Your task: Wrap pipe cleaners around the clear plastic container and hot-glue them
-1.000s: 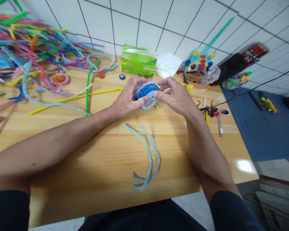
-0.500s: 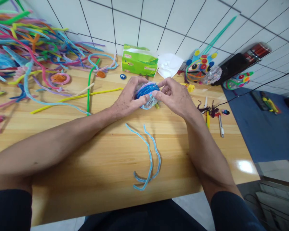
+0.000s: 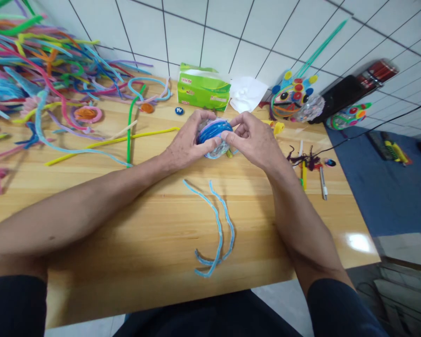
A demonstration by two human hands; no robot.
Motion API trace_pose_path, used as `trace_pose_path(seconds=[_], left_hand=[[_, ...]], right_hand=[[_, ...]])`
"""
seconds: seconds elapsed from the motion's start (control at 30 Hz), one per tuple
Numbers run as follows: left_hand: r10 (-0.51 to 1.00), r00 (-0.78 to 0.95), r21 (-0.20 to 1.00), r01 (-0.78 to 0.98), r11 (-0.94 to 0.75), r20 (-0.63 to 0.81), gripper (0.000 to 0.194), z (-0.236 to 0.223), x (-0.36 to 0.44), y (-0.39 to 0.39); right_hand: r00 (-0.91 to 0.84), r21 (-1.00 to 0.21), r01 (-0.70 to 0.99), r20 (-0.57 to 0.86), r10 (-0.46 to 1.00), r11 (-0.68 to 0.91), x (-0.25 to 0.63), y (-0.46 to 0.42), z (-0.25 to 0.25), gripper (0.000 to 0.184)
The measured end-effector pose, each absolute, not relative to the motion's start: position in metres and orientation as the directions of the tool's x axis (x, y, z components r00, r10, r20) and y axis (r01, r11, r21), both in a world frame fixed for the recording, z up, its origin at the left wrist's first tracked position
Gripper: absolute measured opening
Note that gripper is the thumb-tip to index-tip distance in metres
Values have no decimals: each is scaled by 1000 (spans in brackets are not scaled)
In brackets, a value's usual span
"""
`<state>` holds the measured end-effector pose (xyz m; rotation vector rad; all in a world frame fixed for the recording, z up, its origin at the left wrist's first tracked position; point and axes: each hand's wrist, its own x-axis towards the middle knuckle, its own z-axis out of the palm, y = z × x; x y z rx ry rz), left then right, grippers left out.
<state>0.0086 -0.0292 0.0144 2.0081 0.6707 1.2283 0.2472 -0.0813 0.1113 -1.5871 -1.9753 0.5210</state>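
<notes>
My left hand [image 3: 185,142] is closed round the left side of a small rounded craft piece [image 3: 215,133], wrapped in blue and lilac pipe cleaner over a clear, shiny body. My right hand [image 3: 254,140] has its thumb and index finger closed at the piece's right edge, where a bit of light blue strand shows beneath the fingers. Part of the piece is hidden behind my fingers. Nearer to me, two light blue pipe cleaners [image 3: 219,229] lie curved on the wooden table [image 3: 143,248], crossing near their lower ends.
A heap of colourful pipe cleaners [image 3: 38,65] covers the back left. Against the tiled wall stand a green tissue pack [image 3: 203,89], decorated bottle crafts [image 3: 293,97] and a dark flask [image 3: 354,91]. A pen [image 3: 323,183] lies on the right.
My right fingers have shifted slightly at the piece's right edge, and a bit of light blue strand now shows below them. My left hand stays almost still.
</notes>
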Motion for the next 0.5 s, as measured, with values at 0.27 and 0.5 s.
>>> trace_pose_path(seconds=[0.27, 0.5], left_hand=[[706, 410, 728, 132, -673, 578, 73, 16, 5, -27], [713, 420, 750, 106, -653, 561, 73, 12, 6, -27]], right_hand=[[-206, -658, 714, 132, 970, 241, 260, -74, 114, 49], [-166, -673, 710, 129, 978, 209, 256, -73, 112, 32]])
